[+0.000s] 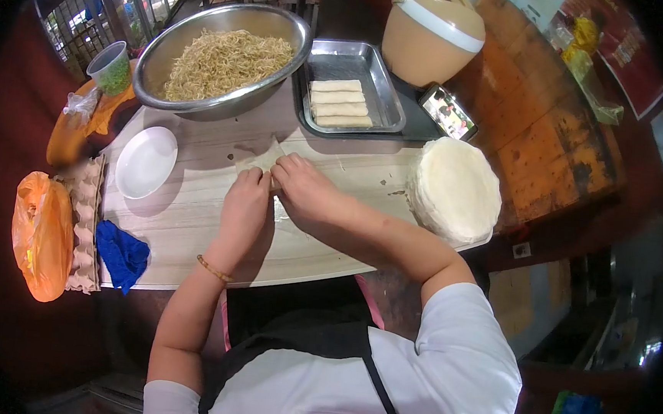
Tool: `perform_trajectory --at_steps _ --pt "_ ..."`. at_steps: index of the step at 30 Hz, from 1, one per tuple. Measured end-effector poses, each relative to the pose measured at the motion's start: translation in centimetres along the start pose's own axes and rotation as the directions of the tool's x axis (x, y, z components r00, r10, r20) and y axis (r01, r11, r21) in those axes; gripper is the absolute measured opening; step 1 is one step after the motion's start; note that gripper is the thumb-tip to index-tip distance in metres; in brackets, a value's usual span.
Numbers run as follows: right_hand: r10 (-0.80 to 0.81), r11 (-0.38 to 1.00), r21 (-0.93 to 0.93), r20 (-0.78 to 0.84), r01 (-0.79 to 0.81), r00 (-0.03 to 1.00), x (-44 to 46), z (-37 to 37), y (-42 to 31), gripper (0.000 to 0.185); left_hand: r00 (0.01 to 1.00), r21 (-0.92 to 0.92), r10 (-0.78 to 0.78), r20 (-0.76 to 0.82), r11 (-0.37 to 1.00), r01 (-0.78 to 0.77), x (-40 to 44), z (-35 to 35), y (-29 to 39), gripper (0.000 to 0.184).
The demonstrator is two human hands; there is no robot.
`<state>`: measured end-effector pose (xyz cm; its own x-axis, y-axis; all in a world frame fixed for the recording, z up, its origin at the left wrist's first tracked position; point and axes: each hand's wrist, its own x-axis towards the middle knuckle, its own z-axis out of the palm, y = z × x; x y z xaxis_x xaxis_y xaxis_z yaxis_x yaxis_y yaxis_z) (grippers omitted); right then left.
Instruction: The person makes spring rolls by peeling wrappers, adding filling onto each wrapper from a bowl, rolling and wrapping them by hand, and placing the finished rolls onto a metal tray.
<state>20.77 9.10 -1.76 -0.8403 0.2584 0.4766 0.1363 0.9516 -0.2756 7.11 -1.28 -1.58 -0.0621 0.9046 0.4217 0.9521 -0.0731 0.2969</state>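
Both hands work close together at the middle of the table. My left hand (248,195) has its fingers curled on the near part of a thin, pale spring roll wrapper (264,155). Pressed on the same wrapper from the right is my right hand (301,183), its fingers bent and closed. The far corner of the wrapper lies flat beyond the fingertips; the rolled part is mostly hidden under the hands. Several finished spring rolls (340,98) lie side by side in a metal tray (388,111). A tall stack of round wrappers (456,189) stands to the right.
A big steel bowl (300,47) of bean sprouts (226,65) stands behind the hands. Left are a white plate (147,162), a blue cloth (121,255), an egg carton (87,221) and an orange bag (42,237). A phone (449,113) leans near a beige cooler (427,44).
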Motion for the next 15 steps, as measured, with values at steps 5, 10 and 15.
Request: perform_trajectory --at_steps 5,10,15 --pt "-0.003 1.000 -0.014 0.119 0.004 0.993 0.7 1.5 2.7 0.023 0.997 -0.031 0.024 0.070 0.999 -0.022 1.0 -0.4 -1.6 0.009" --pt "-0.029 1.000 0.019 0.293 0.024 0.956 2.2 0.1 3.9 0.028 0.987 -0.134 0.072 0.147 0.990 -0.052 2.4 -2.0 -3.2 0.011" --pt "0.008 0.970 0.211 0.465 -0.119 0.885 4.3 -2.2 4.1 0.033 0.967 -0.286 -0.028 0.251 0.953 0.102 3.8 -3.1 -4.1 0.019"
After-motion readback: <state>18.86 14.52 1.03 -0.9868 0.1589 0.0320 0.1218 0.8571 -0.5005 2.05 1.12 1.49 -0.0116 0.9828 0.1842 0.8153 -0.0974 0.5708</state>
